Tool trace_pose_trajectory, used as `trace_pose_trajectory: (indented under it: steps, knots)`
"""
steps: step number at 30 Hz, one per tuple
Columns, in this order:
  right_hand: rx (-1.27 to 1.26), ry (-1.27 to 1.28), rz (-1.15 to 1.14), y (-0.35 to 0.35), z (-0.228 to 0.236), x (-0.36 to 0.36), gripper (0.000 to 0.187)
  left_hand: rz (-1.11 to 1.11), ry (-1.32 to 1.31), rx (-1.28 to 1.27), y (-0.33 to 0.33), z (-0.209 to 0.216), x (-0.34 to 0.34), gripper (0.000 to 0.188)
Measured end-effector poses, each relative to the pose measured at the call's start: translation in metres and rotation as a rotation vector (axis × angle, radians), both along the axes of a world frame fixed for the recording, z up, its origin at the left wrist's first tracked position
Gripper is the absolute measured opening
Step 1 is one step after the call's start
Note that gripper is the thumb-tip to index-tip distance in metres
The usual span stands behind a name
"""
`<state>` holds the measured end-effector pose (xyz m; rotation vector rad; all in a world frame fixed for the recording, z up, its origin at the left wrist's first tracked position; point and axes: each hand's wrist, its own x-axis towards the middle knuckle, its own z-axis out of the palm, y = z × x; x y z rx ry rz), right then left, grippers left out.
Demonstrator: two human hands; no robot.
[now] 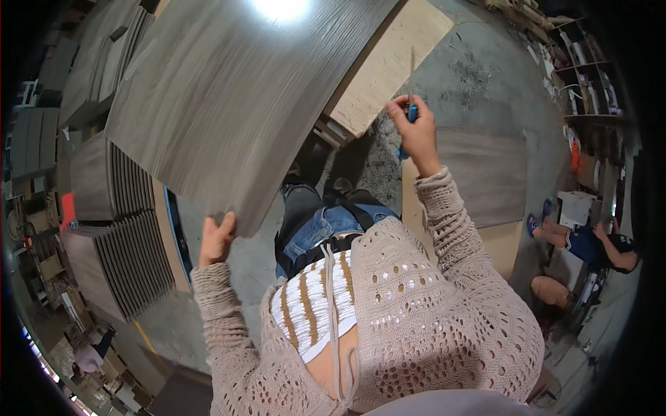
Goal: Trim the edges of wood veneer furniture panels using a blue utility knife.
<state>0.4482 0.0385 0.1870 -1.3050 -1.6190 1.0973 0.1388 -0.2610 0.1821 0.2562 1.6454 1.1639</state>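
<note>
A large grey-brown wood-grain panel [229, 97] fills the upper left, its near corner reaching toward me. My left hand [218, 239] is closed on that near edge, thumb on top, with the fingertips partly hidden. To the right of the panel, my right hand [417, 133] is raised and wrapped round a tool with a blue handle [412, 113] and a long thin blade pointing away from me. The blade is apart from the panel; whether it is a knife or a file I cannot tell. Under the panel's right side lies a pale wooden board [392, 66].
Stacked grey panels [135, 263] stand at the left, with further boards [104, 62] behind them. Another wood-grain panel [482, 177] lies low at the right. Beyond it a person [590, 246] sits near shelves [590, 83]. Debris marks the concrete floor [479, 80].
</note>
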Motion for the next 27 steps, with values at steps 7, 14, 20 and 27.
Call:
trace_pose_trajectory:
  steps: [7, 14, 20, 27]
  knots:
    - [-0.093, 0.013, -0.258, 0.122, 0.002, 0.023, 0.027, -0.094, 0.158, -0.100, -0.020, 0.036, -0.125, 0.058]
    - [-0.075, -0.132, -0.412, 0.210, -0.020, 0.055, 0.022, 0.273, 0.335, -0.083, -0.033, 0.003, -0.256, 0.080]
    - [-0.345, -0.109, -0.378, 0.203, 0.009, 0.052, 0.017, 0.264, 0.348, -0.113, -0.001, -0.005, -0.332, 0.076]
    - [-0.483, -0.046, -0.351, 0.170, 0.015, 0.043, 0.024, 0.277, 0.105, -0.031, 0.059, -0.019, -0.413, 0.064]
